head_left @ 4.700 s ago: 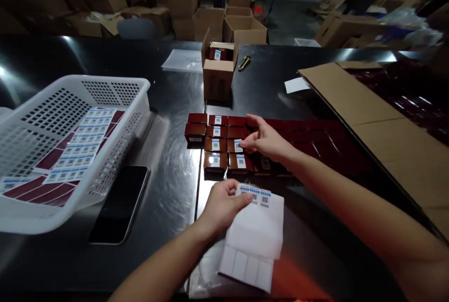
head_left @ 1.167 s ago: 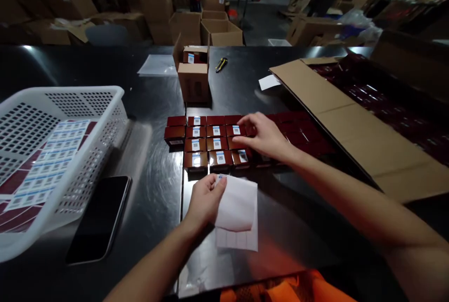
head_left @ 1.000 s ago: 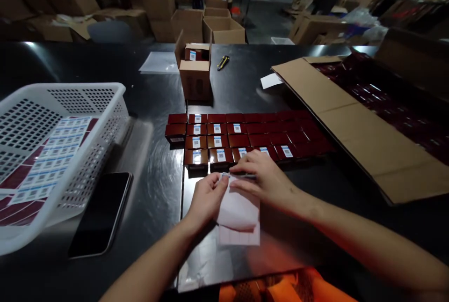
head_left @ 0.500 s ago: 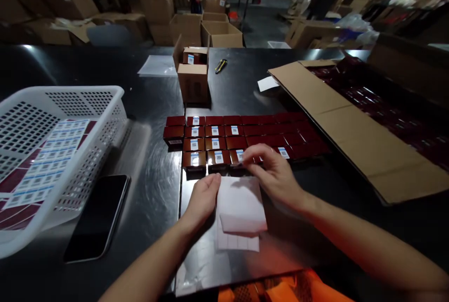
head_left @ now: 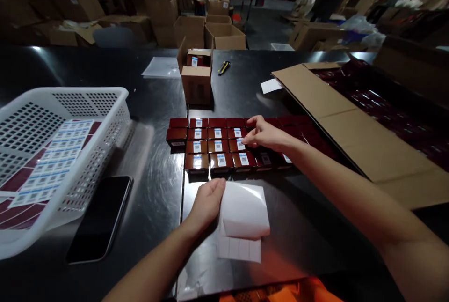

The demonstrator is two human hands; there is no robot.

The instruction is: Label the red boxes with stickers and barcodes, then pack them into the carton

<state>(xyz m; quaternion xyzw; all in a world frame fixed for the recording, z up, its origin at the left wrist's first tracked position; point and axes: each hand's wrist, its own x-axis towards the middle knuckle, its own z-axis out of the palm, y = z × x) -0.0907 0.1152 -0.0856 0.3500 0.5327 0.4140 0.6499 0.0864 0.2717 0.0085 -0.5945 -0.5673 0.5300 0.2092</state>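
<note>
My left hand (head_left: 206, 200) grips the left edge of a white sticker sheet (head_left: 245, 208) between thumb and fingers. The sheet is folded over, with blank cut rows at its lower end. Beyond it stand rows of small dark red boxes (head_left: 199, 161), several with white and blue QR labels on top. My right hand (head_left: 264, 134) is over these rows, thumb and forefinger pinched at the edge of a QR label (head_left: 240, 143). That label lies against the top of a box in the third column, second row from the front.
To the left are a white basket (head_left: 121, 100) with label sheets (head_left: 52, 164) inside and a phone (head_left: 100, 220). Behind the rows stand a small open carton (head_left: 197, 82) and a yellow-black cutter (head_left: 224, 68). A large carton (head_left: 326, 110) of red boxes is at right.
My right hand has moved forward from the sheet to the boxes. A label now lies on a third-column box that was bare before. My left hand has kept its hold on the sheet.
</note>
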